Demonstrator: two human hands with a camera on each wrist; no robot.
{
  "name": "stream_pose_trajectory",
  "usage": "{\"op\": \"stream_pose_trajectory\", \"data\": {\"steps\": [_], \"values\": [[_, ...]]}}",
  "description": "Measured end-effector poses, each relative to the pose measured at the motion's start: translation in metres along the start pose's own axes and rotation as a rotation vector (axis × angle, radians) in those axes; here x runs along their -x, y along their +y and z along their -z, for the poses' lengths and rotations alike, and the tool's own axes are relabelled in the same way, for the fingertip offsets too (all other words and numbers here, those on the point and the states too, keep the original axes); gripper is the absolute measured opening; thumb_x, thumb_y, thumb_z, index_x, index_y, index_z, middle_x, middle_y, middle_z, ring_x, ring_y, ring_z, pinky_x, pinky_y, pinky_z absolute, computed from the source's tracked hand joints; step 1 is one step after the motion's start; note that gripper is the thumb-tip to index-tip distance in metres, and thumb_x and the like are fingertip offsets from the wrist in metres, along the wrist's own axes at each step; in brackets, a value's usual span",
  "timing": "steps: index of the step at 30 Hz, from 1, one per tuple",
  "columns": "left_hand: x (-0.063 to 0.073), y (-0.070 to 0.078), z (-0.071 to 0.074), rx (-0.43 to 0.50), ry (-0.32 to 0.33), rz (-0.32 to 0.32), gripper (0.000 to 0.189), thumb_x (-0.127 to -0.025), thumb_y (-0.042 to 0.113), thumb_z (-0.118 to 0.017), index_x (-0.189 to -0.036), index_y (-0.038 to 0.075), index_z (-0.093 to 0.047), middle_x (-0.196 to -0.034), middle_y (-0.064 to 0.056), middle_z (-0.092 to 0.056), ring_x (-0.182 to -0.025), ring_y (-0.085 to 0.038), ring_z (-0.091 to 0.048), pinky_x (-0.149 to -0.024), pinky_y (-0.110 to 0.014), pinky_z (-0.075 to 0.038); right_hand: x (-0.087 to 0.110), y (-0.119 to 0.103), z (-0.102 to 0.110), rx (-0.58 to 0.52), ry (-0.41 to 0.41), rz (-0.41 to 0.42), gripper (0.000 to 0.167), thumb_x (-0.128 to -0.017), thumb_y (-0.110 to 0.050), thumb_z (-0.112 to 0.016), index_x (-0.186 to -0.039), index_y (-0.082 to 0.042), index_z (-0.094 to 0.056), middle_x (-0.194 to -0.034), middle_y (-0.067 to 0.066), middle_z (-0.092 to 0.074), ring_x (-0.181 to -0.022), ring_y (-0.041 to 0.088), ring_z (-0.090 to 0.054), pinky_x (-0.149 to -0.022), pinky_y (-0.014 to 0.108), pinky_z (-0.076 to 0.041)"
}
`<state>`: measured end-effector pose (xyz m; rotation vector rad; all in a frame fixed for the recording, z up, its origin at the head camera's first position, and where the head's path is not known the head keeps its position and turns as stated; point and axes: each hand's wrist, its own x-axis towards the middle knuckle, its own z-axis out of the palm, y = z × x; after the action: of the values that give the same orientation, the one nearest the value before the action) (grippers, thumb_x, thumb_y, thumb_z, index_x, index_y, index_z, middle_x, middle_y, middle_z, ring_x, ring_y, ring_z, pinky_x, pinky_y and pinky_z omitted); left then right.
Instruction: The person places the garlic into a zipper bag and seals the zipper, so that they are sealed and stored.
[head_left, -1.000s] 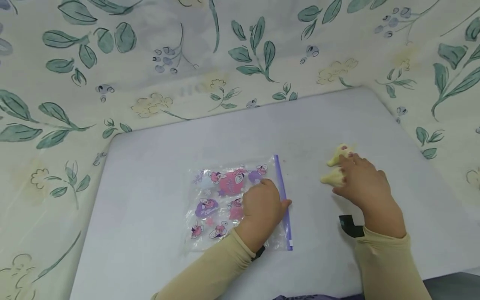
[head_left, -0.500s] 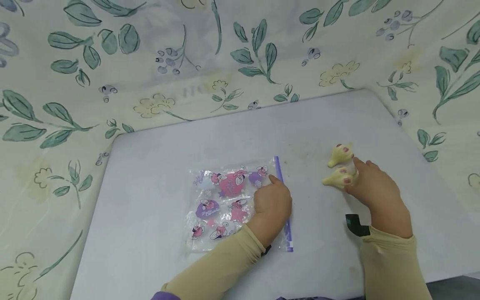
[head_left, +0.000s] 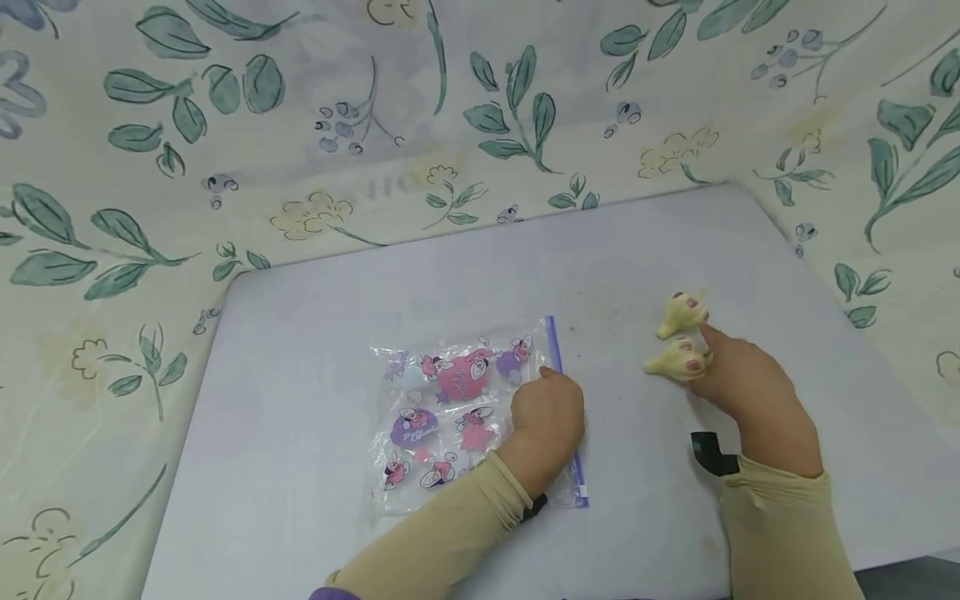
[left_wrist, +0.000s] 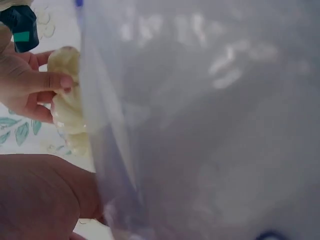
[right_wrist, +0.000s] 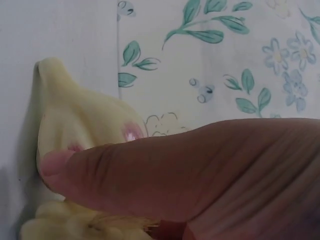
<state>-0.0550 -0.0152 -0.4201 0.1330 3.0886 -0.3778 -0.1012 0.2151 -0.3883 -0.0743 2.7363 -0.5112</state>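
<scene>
A clear zip bag (head_left: 459,379) with pink and purple cartoon prints lies on the white table. My left hand (head_left: 546,429) grips its purple zip edge on the right side, with fingers curled and fingertips hidden. Translucent film of the bag (left_wrist: 210,120) fills most of the left wrist view. Over to the right, my right hand (head_left: 761,400) holds two pale yellow garlic bulbs, an upper bulb (head_left: 684,313) and a lower bulb (head_left: 681,361), side by side. In the right wrist view the thumb (right_wrist: 125,175) presses on one pink-patched garlic bulb (right_wrist: 82,112); the other fingers are hidden.
The white tabletop (head_left: 315,333) extends around the bag and hands. Leaf-and-flower patterned cloth (head_left: 420,133) stands behind the table and along its sides. A black strip (head_left: 712,454) sits at my right wrist cuff.
My right hand has shifted its fingers behind the garlic bulbs, so more of both shows. The left hand has slid right, closer to the zip edge, and curled over it.
</scene>
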Motion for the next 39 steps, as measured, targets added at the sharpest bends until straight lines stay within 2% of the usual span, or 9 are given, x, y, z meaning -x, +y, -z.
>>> {"op": "stream_pose_trajectory", "data": {"steps": [7,13,19,23,26,28,35,37,39], "values": [[-0.001,-0.012,0.001,0.090,-0.036,0.021,0.061,-0.092,0.014,-0.063,-0.148,-0.003,-0.045,-0.043,0.003,-0.043,-0.036,-0.009,-0.036,-0.033,-0.029,-0.037,-0.002,0.000,-0.001,-0.010,-0.009,-0.033,0.088,-0.081,-0.013,-0.070,-0.153,0.009,-0.025,-0.136,0.044,-0.047,-0.124,0.059,-0.048,-0.099,0.067,-0.043],[-0.002,-0.028,0.005,0.196,0.007,0.058,0.053,-0.096,0.011,-0.058,-0.145,-0.006,-0.048,-0.062,-0.004,-0.061,-0.046,-0.012,-0.052,-0.040,-0.031,-0.047,-0.001,0.001,0.001,-0.011,-0.036,-0.053,0.083,-0.086,-0.015,-0.065,-0.154,0.008,-0.024,-0.140,0.043,-0.044,-0.119,0.055,-0.052,-0.097,0.066,-0.044],[0.000,-0.038,0.006,0.186,0.084,0.044,0.055,-0.091,0.009,-0.065,-0.143,-0.004,-0.050,-0.067,-0.007,-0.065,-0.048,-0.014,-0.056,-0.042,-0.032,-0.050,0.001,0.004,0.001,-0.001,-0.031,-0.028,0.084,-0.084,-0.014,-0.064,-0.155,0.007,-0.024,-0.132,0.042,-0.052,-0.098,0.043,-0.057,-0.084,0.059,-0.049],[0.005,-0.044,0.019,0.176,0.085,0.045,0.059,-0.089,0.008,-0.068,-0.145,0.000,-0.050,-0.062,-0.006,-0.061,-0.044,-0.014,-0.050,-0.039,-0.032,-0.046,0.003,0.005,0.003,0.001,-0.037,-0.024,0.086,-0.082,-0.013,-0.064,-0.155,0.006,-0.024,-0.106,0.034,-0.063,-0.085,0.036,-0.056,-0.072,0.050,-0.048],[0.010,-0.052,0.033,0.193,0.018,0.041,0.060,-0.089,0.007,-0.067,-0.147,0.004,-0.050,-0.054,-0.003,-0.053,-0.041,-0.015,-0.043,-0.035,-0.031,-0.039,0.007,0.005,0.007,-0.012,-0.066,-0.039,0.087,-0.082,-0.013,-0.063,-0.157,0.004,-0.021,-0.079,0.016,-0.057,-0.074,0.029,-0.051,-0.063,0.039,-0.043],[0.014,-0.060,0.043,0.214,-0.023,0.039,0.061,-0.090,0.005,-0.065,-0.148,0.005,-0.049,-0.049,-0.001,-0.046,-0.040,-0.014,-0.039,-0.034,-0.030,-0.035,0.011,0.006,0.010,-0.012,-0.081,-0.044,0.088,-0.082,-0.014,-0.064,-0.157,0.003,-0.021,-0.074,0.009,-0.051,-0.071,0.026,-0.048,-0.061,0.036,-0.039],[0.020,-0.088,0.069,0.401,-0.107,0.076,0.077,-0.089,-0.002,-0.062,-0.158,0.003,-0.029,-0.047,-0.001,-0.042,-0.037,-0.013,-0.037,-0.033,-0.026,-0.031,0.024,-0.001,0.022,0.011,-0.029,0.032,0.087,-0.082,-0.017,-0.072,-0.155,0.002,-0.029,-0.108,0.025,-0.064,-0.079,0.028,-0.052,-0.062,0.035,-0.041],[0.021,-0.095,0.071,0.459,-0.105,0.072,0.079,-0.088,-0.002,-0.062,-0.158,0.001,-0.026,-0.048,-0.001,-0.044,-0.037,-0.013,-0.038,-0.033,-0.025,-0.031,0.029,-0.008,0.024,-0.002,-0.018,0.079,0.085,-0.084,-0.018,-0.073,-0.156,0.000,-0.031,-0.114,0.024,-0.064,-0.079,0.026,-0.051,-0.063,0.034,-0.040],[0.023,-0.099,0.071,0.498,-0.079,0.055,0.075,-0.090,-0.001,-0.061,-0.157,-0.002,-0.028,-0.048,-0.001,-0.045,-0.037,-0.013,-0.039,-0.033,-0.024,-0.030,0.036,-0.020,0.025,-0.014,0.008,0.147,0.083,-0.086,-0.019,-0.075,-0.156,-0.002,-0.034,-0.124,0.026,-0.062,-0.087,0.031,-0.057,-0.068,0.040,-0.048]]}}
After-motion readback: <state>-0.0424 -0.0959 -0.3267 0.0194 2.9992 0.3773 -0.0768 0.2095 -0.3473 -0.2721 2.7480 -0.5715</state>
